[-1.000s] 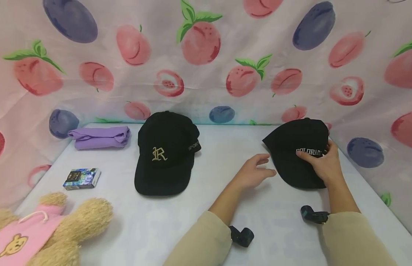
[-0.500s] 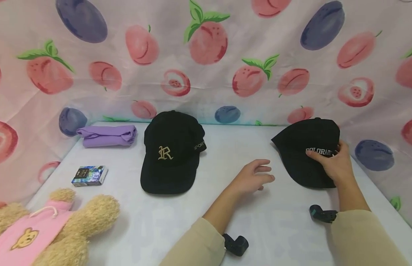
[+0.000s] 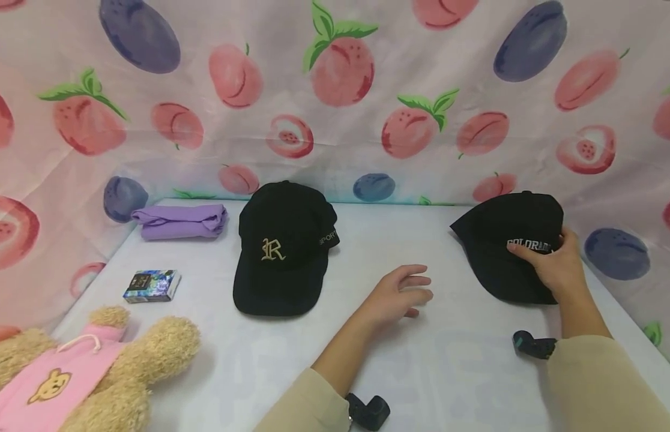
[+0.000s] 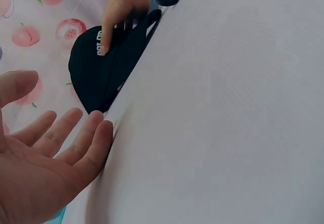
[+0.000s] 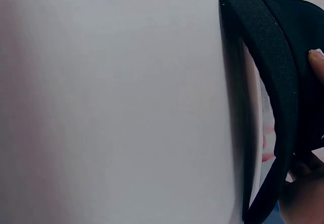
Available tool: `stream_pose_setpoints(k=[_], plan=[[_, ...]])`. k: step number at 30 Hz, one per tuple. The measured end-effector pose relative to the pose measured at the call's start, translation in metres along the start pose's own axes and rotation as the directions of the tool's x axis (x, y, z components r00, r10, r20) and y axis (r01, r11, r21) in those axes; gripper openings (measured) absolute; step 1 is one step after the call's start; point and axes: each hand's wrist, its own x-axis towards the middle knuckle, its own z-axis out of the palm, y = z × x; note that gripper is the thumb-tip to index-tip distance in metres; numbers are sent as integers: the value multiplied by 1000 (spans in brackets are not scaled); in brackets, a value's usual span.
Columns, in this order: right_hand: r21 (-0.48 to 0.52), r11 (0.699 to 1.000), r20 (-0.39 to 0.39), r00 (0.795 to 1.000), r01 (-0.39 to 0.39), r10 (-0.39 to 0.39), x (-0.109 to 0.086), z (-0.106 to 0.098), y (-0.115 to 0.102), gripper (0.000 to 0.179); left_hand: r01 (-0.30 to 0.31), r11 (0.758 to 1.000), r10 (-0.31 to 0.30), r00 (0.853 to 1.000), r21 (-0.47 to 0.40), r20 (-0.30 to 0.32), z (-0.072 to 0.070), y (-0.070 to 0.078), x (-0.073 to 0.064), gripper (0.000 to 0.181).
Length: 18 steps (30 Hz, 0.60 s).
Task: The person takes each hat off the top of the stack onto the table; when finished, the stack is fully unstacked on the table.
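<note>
At the right of the head view, my right hand (image 3: 561, 267) grips a black baseball cap (image 3: 491, 231) with white "COLORADO"-like lettering. The thumb lies on the cap's front by the lettering, and the other fingers go behind its right side, mostly hidden. In the right wrist view the cap's curved brim (image 5: 271, 67) shows close up. My left hand (image 3: 391, 297) is over the white table, left of that cap and apart from it, holding nothing. Its fingers (image 4: 83, 143) are spread and slightly bent in the left wrist view. A second black cap (image 3: 283, 240) with a gold "R" rests left of the hands.
A folded purple cloth (image 3: 179, 222) lies at the back left of the white table (image 3: 448, 372). Nearer are a small blue patterned box (image 3: 151, 286) and a plush bear (image 3: 140, 366) in a pink top. A fruit-print curtain (image 3: 335, 144) hangs behind.
My left hand has drawn back from the lettered cap, toward the left and nearer me. The right hand keeps its grip, the cap shifting slightly right. The head view has turned a little left.
</note>
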Motion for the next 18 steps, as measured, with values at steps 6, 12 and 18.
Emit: stream_pose_setpoints(k=[6, 12, 18], plan=[[-20, 1000, -7, 1000, -10, 9, 4, -3, 3, 114, 1, 1000, -1, 1000, -19, -4, -8, -2, -14, 56], [-28, 999, -2, 999, -40, 40, 8, -4, 4, 116, 11, 999, -12, 1000, -42, -18, -15, -2, -26, 53], [-36, 998, 5, 999, -44, 45, 12, -4, 5, 117, -21, 999, 17, 997, -49, -75, -24, -6, -36, 47]])
